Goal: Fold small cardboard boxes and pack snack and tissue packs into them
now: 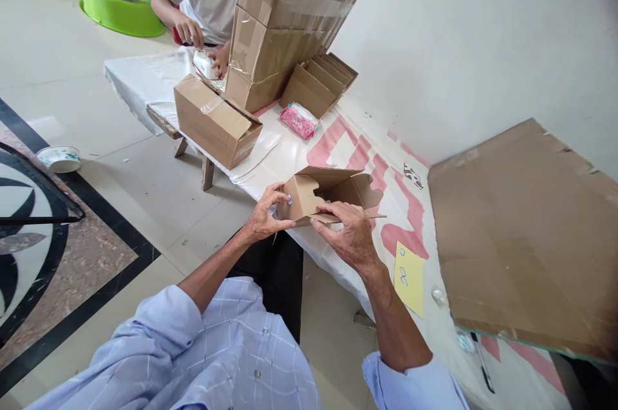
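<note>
A small cardboard box (302, 196) with its top flaps raised rests at the near edge of the cloth-covered table. My left hand (270, 212) is closed on the box's left end, thumb low and fingers higher up, close to a small blue-and-white spot. My right hand (348, 230) grips the near side flap, with the thumb outside and the fingers over the edge. The inside of the box is in shadow, and its contents cannot be made out. Beyond it lies a pink pack of wipes (299, 120).
A taped carton (212, 117) sits at the table's left edge, before a tall carton stack (270, 30). A co-worker's hands (219, 59) hold a white item. At right are a yellow sheet (409, 278), a large cardboard panel (521, 236) and a pen (483, 362).
</note>
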Tool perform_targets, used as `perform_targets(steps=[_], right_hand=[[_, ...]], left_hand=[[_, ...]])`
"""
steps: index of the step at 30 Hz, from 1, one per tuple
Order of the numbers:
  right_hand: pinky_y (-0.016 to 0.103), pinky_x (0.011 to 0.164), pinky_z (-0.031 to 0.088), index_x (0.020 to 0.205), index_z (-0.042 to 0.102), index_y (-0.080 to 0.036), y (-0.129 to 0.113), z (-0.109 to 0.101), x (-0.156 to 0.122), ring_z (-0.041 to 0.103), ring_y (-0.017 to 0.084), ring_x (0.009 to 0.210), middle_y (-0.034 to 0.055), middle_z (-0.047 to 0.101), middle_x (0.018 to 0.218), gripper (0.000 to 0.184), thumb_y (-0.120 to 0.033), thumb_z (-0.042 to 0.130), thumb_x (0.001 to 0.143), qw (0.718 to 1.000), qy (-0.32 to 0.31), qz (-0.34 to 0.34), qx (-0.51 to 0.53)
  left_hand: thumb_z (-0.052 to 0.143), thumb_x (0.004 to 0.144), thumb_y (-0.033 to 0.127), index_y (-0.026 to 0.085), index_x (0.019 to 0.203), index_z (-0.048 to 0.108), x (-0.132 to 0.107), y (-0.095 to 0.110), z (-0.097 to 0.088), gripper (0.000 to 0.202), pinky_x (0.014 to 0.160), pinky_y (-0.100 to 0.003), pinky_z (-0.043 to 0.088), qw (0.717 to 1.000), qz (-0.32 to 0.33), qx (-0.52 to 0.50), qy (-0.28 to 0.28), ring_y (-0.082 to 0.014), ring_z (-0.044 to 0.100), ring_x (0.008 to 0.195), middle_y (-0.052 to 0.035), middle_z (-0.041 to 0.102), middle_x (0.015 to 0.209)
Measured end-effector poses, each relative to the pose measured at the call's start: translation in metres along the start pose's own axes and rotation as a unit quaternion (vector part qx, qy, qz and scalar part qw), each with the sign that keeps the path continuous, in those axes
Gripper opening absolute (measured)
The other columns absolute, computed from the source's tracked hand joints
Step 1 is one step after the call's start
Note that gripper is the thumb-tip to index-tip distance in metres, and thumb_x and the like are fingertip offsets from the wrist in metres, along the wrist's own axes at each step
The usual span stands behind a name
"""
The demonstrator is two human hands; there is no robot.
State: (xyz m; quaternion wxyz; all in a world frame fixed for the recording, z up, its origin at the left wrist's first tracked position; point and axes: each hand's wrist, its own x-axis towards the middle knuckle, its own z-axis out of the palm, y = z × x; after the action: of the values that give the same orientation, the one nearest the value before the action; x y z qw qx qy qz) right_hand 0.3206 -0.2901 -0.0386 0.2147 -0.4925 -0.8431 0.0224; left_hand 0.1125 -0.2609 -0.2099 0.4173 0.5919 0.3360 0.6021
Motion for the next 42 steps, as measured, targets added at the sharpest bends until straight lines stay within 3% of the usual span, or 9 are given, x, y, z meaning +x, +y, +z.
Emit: perform_targets(steps=[5,11,22,36,42], right_hand=[[0.05,0.094,0.059,0.111,0.08,-0.029,0.0,-0.002,-0.001,0.08,0.032,0.101,0.0063,0.086,0.11,0.02,-0.037,0.078,0.092,1.0,-0.016,0.013,0.015],[0.053,0.095,0.061,0.118,0.079,-0.029,0.002,-0.003,-0.003,0.08,0.034,0.107,0.007,0.086,0.116,0.027,-0.038,0.079,0.092,0.999,-0.021,0.018,0.026],[0.051,0.094,0.061,0.114,0.079,-0.029,0.001,-0.003,-0.003,0.08,0.033,0.104,0.007,0.085,0.112,0.023,-0.037,0.079,0.092,0.999,-0.02,0.026,0.034],[0.049,0.094,0.062,0.114,0.079,-0.028,-0.001,-0.004,-0.003,0.08,0.032,0.104,0.0069,0.085,0.112,0.023,-0.036,0.078,0.092,0.999,-0.018,0.029,0.036],[0.049,0.094,0.061,0.115,0.079,-0.026,-0.001,-0.005,-0.004,0.08,0.032,0.105,0.0078,0.085,0.114,0.026,-0.034,0.08,0.091,0.999,-0.019,0.026,0.039]], left_hand=[[0.098,0.079,0.044,0.023,0.116,0.075,0.001,0.005,-0.005,0.048,0.114,-0.054,0.056,1.0,0.003,0.012,-0.018,-0.0394,0.05,0.154,-0.0183,0.051,0.164],[0.084,0.094,0.045,0.022,0.101,0.077,0.013,0.002,-0.004,0.025,0.104,-0.043,0.06,0.999,-0.026,-0.009,0.027,-0.0316,0.061,0.14,-0.0152,0.063,0.145],[0.086,0.091,0.048,0.02,0.091,0.077,0.022,-0.006,-0.003,0.029,0.095,-0.037,0.062,0.999,-0.029,-0.021,0.033,-0.0266,0.066,0.125,-0.0129,0.064,0.132],[0.083,0.087,0.031,0.02,0.089,0.075,0.024,-0.004,0.0,0.014,0.093,-0.033,0.06,0.998,-0.037,-0.012,0.041,-0.0238,0.066,0.12,-0.0109,0.064,0.129],[0.082,0.086,0.029,0.022,0.096,0.079,0.018,0.005,-0.003,0.013,0.101,-0.037,0.06,0.998,-0.05,-0.026,0.028,-0.0284,0.064,0.135,-0.0115,0.065,0.138]])
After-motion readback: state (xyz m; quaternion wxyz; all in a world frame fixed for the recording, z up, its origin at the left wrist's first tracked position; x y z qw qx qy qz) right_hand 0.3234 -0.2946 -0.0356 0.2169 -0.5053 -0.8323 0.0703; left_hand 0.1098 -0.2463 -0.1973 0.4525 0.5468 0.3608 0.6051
